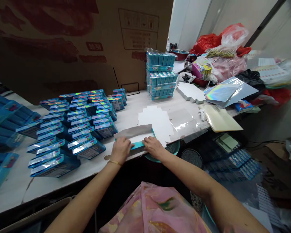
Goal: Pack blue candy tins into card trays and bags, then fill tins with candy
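- The near wall of the open carton [137, 145] is gripped by the left fingers [127, 141] and right fingers [147, 140], apparently to be kept steady; the carton lies between and beyond them.
- Just past the fingers, white card blanks [156, 120] are laid flat, seemingly for easy reach.

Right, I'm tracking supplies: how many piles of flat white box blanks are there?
2: the near pile, beyond the part-folded carton, and the far pile, right of the wrapped blue stack. Others could be hidden.
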### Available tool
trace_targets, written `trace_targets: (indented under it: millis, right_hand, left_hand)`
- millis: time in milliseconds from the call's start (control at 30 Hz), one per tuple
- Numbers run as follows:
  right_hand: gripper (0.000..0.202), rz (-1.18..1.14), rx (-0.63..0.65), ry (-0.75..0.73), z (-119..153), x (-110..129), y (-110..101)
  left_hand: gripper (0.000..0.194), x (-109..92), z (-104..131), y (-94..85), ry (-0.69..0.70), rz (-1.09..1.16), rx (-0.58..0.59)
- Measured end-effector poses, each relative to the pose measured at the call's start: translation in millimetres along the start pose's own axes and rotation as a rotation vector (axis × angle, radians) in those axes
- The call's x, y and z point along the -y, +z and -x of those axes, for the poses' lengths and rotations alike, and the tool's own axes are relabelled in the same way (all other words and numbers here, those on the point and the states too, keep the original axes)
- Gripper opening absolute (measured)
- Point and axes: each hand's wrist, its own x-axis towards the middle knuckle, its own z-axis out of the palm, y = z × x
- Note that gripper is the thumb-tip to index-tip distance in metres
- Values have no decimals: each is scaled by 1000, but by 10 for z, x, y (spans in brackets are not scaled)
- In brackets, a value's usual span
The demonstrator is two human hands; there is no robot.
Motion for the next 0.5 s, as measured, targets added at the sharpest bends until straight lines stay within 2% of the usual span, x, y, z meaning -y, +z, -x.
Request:
trace_targets:
  millis: [67, 133, 267, 367, 433, 500]
  right_hand:
    - [17, 31, 28, 34, -48, 3, 110]
    - [16, 24, 33, 31, -99, -40, 170]
    - [17, -45, 111, -15, -183, -158, 149]
    - [15, -82, 201, -161, -247, -274, 38]
    - [17, -98, 244, -329, -303, -368, -80]
    - [23, -130, 275, -462, -377, -451, -225]
  left_hand:
    - [23, -51, 147, 62, 34, -72, -25]
    - [23, -82, 227, 113, 37, -118, 23]
    - [27, -145, 166, 101, -65, -137, 167]
    - [34, -245, 154, -91, -120, 0, 352]
    - [37, -287, 227, -306, -18, 206, 465]
    - [36, -259, 315, -539, 150, 360, 419]
